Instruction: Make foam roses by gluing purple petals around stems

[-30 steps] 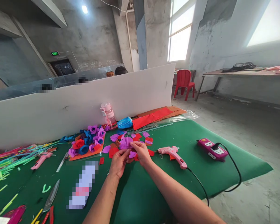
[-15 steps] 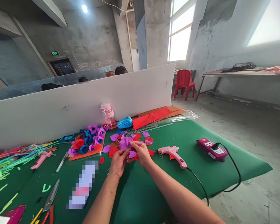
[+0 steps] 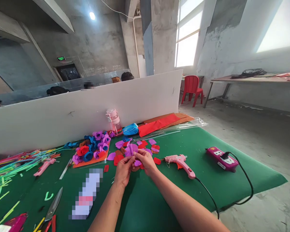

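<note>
Both hands meet over the green tabletop, pinching a purple paper flower between them. My left hand has its fingers closed at the flower's lower end. From the right, my right hand grips the petals with thumb and fingers. Loose purple petals and red petals lie scattered around and behind the hands. Just right of them rests a pink glue gun on its side, its cord running toward the table's front edge. Finished paper flowers in purple, blue and red are heaped to the left.
A magenta power block sits at the right. Scissors, a second pink glue gun and coloured strips lie at the left. Behind stand a pink bottle, a blue packet and red paper before a white partition.
My right hand's fingers have slid a little down and left on the purple flower, closer to my left hand. The whole view has shifted slightly.
</note>
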